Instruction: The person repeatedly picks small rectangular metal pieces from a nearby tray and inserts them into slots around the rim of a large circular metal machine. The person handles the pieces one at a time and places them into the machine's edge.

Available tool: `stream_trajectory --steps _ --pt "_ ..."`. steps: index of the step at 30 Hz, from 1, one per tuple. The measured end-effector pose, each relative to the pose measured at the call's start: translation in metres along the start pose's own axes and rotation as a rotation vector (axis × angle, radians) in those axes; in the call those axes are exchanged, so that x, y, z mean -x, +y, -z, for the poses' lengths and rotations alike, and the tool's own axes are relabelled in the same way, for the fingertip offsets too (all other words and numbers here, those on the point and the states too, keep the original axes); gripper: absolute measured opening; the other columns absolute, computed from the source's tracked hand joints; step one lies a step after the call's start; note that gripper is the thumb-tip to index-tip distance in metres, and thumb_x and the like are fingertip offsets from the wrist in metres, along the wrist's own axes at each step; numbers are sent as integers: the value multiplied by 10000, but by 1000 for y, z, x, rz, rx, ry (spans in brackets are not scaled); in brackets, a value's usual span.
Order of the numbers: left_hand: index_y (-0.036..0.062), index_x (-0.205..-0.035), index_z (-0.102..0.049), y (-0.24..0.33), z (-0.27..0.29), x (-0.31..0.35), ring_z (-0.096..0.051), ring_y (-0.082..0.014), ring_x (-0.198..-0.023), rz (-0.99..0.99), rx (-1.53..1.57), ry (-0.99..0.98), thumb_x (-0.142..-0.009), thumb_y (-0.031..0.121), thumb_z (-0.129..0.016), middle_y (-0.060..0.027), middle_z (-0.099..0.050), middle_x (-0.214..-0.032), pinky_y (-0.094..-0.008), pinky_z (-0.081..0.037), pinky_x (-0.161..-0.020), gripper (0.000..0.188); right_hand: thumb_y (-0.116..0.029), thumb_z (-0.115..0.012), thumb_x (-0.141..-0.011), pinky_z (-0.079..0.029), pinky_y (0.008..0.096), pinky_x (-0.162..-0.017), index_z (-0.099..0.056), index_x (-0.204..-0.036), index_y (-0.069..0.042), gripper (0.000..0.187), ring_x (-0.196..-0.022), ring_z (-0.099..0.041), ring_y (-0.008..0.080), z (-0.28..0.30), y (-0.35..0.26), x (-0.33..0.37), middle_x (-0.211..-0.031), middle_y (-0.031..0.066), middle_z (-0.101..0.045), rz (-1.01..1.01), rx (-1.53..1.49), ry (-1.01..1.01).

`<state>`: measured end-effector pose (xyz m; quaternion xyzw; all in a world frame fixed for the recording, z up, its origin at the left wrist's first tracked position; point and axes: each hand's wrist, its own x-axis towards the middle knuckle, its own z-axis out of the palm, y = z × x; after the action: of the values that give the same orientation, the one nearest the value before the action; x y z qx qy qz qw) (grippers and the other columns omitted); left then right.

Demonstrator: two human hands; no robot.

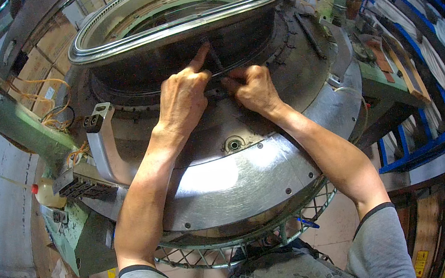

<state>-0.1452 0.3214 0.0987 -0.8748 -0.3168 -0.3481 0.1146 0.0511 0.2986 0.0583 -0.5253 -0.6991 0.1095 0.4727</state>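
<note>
In front of me stands a round metal machine with a dark upright cylinder wall (136, 74). Its top is a shiny ring (173, 30) with fine teeth along the rim. My left hand (185, 96) has its index finger stretched up against the wall, its other fingers curled. Beside that fingertip a thin dark strip (216, 59) runs down the wall. At the strip's lower end, my right hand (256, 88) is closed in a pinch by the cylinder's base. Whatever lies between its fingertips is hidden.
A curved metal handle (105, 147) rises left of my left forearm. Nearer me is the polished outer ring (229, 186) with a round socket (234, 145). A dark rod (310, 34) lies on the right side. Green posts (23, 118) flank the machine; a blue rack (420, 46) stands right.
</note>
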Motion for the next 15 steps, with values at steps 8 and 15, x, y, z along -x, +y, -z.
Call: stream_trajectory --steps 8,15 --pt "-1 -780 -707 2 2 -1 -734 -367 -841 1 -5 -14 -668 -83 -601 -172 -565 -1430 -412 -617 -746 175 -166 -721 -858 -538 348 -611 -773 -960 -2 200 -620 -702 195 -1 1 -1 -718 194 -718 -52 3 -24" --pt "-11 -775 -703 5 4 -2 -724 -387 -865 25 9 -36 -712 -73 -580 -194 -573 -1414 -426 -609 -759 151 -182 -719 -860 -560 356 -657 -777 -973 -7 216 -683 -735 231 -2 4 -2 -791 215 -733 -3 45 -17"
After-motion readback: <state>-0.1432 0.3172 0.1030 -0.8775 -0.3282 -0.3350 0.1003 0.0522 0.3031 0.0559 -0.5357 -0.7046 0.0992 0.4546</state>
